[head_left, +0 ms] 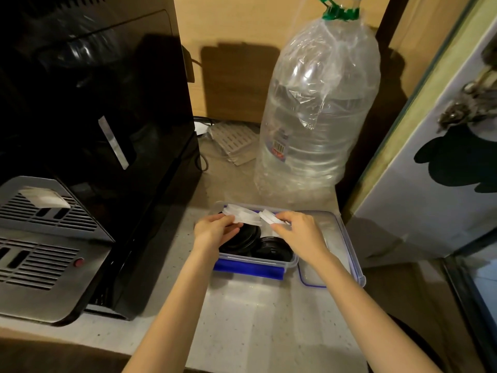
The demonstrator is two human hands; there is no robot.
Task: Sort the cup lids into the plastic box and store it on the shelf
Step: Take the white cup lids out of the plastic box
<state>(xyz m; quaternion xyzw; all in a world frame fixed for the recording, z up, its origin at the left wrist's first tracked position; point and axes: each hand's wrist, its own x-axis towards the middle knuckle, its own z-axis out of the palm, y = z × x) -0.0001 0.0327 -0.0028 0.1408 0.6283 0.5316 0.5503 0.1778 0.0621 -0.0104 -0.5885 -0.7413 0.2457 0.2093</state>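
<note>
A clear plastic box with blue clips stands on the pale counter, with black cup lids lying inside it. My left hand holds a stack of white cup lids over the box's far left part. My right hand grips a second small stack of white lids just to the right of the first. The box's own clear lid lies flat on the counter against the box's right side, partly hidden by my right forearm.
A black coffee machine with a metal drip tray fills the left. A large water bottle wrapped in plastic stands behind the box. A white cabinet side rises on the right. Grey perforated sheets lie at the back.
</note>
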